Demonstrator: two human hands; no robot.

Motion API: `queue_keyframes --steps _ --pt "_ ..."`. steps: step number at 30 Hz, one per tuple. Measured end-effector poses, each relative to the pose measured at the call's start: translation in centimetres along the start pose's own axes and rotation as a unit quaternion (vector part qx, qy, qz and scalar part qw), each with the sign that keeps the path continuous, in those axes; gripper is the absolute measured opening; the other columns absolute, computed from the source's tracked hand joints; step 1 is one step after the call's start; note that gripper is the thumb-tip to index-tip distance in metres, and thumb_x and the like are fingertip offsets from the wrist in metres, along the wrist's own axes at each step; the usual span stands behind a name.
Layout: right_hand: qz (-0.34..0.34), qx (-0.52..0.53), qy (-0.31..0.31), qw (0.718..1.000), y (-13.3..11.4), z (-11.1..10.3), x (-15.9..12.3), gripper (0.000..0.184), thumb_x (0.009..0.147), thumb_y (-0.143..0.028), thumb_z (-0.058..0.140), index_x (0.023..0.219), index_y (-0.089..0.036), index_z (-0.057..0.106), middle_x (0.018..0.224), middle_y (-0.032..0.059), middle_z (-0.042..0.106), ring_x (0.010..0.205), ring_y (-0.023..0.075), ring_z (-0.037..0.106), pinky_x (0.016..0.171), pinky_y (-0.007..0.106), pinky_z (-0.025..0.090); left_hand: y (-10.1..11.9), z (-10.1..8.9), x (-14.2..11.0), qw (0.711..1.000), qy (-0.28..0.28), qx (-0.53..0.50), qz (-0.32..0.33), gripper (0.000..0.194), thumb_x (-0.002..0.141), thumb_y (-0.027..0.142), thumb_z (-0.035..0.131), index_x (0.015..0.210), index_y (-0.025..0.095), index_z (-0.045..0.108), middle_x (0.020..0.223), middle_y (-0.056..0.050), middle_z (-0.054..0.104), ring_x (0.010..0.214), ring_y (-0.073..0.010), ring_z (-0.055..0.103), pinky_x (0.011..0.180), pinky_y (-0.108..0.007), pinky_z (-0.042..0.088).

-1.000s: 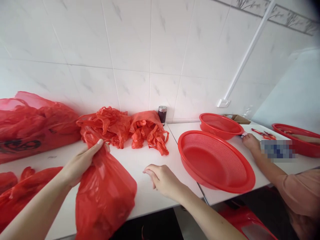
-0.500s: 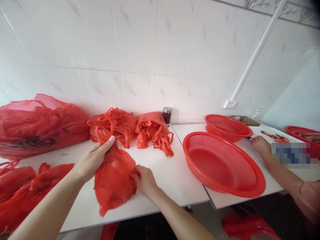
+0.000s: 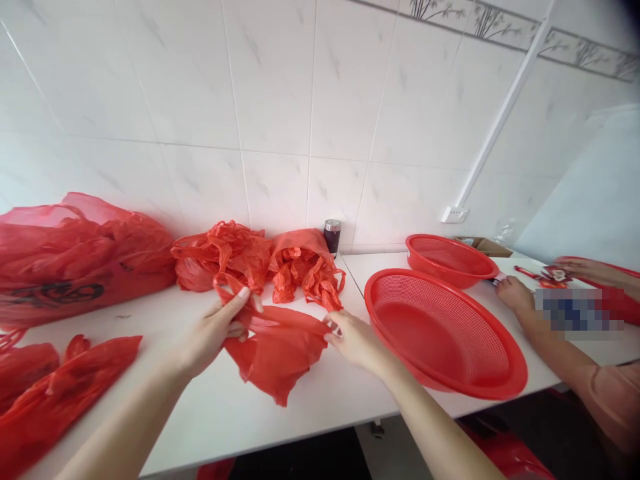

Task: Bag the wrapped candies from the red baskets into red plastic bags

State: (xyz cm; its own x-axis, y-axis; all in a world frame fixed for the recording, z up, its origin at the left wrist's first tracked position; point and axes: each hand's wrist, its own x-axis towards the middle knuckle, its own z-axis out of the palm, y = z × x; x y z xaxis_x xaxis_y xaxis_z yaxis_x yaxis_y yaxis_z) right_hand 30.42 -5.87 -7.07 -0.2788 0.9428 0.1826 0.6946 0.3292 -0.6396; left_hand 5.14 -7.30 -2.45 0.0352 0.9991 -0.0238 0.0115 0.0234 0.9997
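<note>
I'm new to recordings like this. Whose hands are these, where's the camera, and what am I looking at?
There is no machine: these are a person's bare hands, filmed by one camera worn on their head, looking forward and down. The left hand and right hand hold a red plastic bag between them over a white table. More red bags lie along the wall, beside a dark flask. To the right are a large red basket, a smaller basket and a co-worker's hand.

Left hand (image 3: 213,337): bare, slim-fingered, thumbnail (image 3: 244,293) visible. Right hand (image 3: 354,341): bare, likewise slim. Left forearm (image 3: 137,407) and right forearm (image 3: 425,413) uncovered as far as the frame edge, smooth in outline, narrowing toward the wrists. Left forearm slightly blurred; fine surface detail unreadable.
</note>
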Motion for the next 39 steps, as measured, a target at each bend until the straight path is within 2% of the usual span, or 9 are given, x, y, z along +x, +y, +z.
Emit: queue_keyframes --steps 5,12,17,22,24,27,30,33,39 --pt "-0.139 0.216 0.025 0.966 -4.3 -1.8 2.0 0.031 0.091 -0.031 0.052 0.121 -0.026 0.054 0.105 0.0022 0.064 0.096 0.0125 0.060 0.082 0.027 0.048 1.3 2.8 0.0 0.985 -0.164 0.053 -0.006 0.044 0.087 0.058 0.044 0.076 0.018 0.059 0.057 0.006 0.035 0.049 -0.0078 0.029 0.052 -0.020 0.034" --pt "-0.153 0.241 0.129 0.950 -6.6 -2.7 0.5 0.011 0.093 -0.025 0.048 0.092 -0.021 0.058 0.089 0.0005 0.064 0.082 0.0120 0.061 0.076 0.027 0.048 1.2 2.8 0.7 0.987 -0.160 -0.028 -0.018 0.040 0.089 0.052 0.047 0.072 0.017 0.059 0.057 0.003 0.046 0.055 -0.0104 0.039 0.057 -0.022 0.039" --pt "-0.269 0.203 0.018 0.941 -7.1 -4.1 -4.1 0.011 0.083 -0.031 0.065 0.089 -0.022 0.065 0.106 0.0041 0.055 0.106 0.0173 0.054 0.097 0.032 0.041 1.7 2.3 -0.1 0.976 -0.216 -0.009 -0.003 0.027 0.086 0.042 0.056 0.080 0.017 0.066 0.068 -0.001 0.060 0.060 -0.0116 0.049 0.060 -0.024 0.043" --pt "-0.162 0.296 0.011 0.941 -5.8 -1.9 -2.8 0.033 0.094 -0.045 0.045 0.123 -0.029 0.052 0.118 0.0034 0.055 0.114 0.0166 0.051 0.102 0.034 0.038 2.6 3.9 -0.9 0.946 -0.281 0.144 0.073 0.009 0.079 0.020 0.059 0.082 0.021 0.067 0.075 0.000 0.061 0.062 -0.0126 0.051 0.058 -0.024 0.043" --pt "-0.101 0.321 0.019 0.942 -4.8 -0.3 -1.5 0.034 0.098 -0.045 0.034 0.123 -0.029 0.051 0.107 0.0025 0.059 0.101 0.0154 0.057 0.093 0.032 0.044 2.0 4.5 -0.8 0.940 -0.252 0.209 0.095 0.019 0.073 0.008 0.051 0.081 0.022 0.062 0.069 0.002 0.058 0.056 -0.0118 0.047 0.053 -0.023 0.040" --pt "-0.056 0.362 0.014 0.930 -3.7 1.3 -0.5 0.033 0.097 -0.045 0.037 0.118 -0.027 0.055 0.099 0.0024 0.061 0.090 0.0154 0.059 0.085 0.031 0.048 0.0 5.1 -0.5 0.915 -0.096 0.339 0.196 0.029 0.061 -0.001 0.040 0.074 0.023 0.051 0.066 0.003 0.058 0.056 -0.0126 0.049 0.053 -0.023 0.037" --pt "-0.046 0.434 -0.055 0.898 -3.4 1.5 -0.6 0.029 0.095 -0.041 0.043 0.117 -0.027 0.055 0.094 0.0011 0.060 0.087 0.0144 0.059 0.082 0.028 0.048 -1.8 5.7 -0.4 0.872 0.017 0.386 0.301 0.032 0.066 0.000 0.037 0.082 0.023 0.053 0.102 -0.003 0.064 0.078 -0.0158 0.060 0.065 -0.026 0.044" --pt "-0.035 0.460 -0.114 0.880 -3.5 0.9 -1.1 0.022 0.093 -0.041 0.048 0.095 -0.022 0.059 0.082 -0.0012 0.057 0.076 0.0114 0.056 0.072 0.024 0.046 -2.4 6.1 -0.7 0.878 0.007 0.369 0.304 0.039 0.075 0.006 0.039 0.103 0.025 0.059 0.115 -0.005 0.062 0.093 -0.0192 0.062 0.075 -0.028 0.047" --pt "-0.031 0.350 0.033 0.936 -1.5 0.6 -2.0 0.030 0.093 -0.046 0.045 0.078 -0.020 0.048 0.071 -0.0034 0.050 0.065 0.0098 0.051 0.064 0.022 0.044 -4.2 3.8 -2.0 0.942 -0.073 0.295 0.146 0.033 0.092 0.037 0.038 0.109 0.027 0.064 0.110 -0.004 0.068 0.103 -0.0212 0.061 0.092 -0.029 0.044"
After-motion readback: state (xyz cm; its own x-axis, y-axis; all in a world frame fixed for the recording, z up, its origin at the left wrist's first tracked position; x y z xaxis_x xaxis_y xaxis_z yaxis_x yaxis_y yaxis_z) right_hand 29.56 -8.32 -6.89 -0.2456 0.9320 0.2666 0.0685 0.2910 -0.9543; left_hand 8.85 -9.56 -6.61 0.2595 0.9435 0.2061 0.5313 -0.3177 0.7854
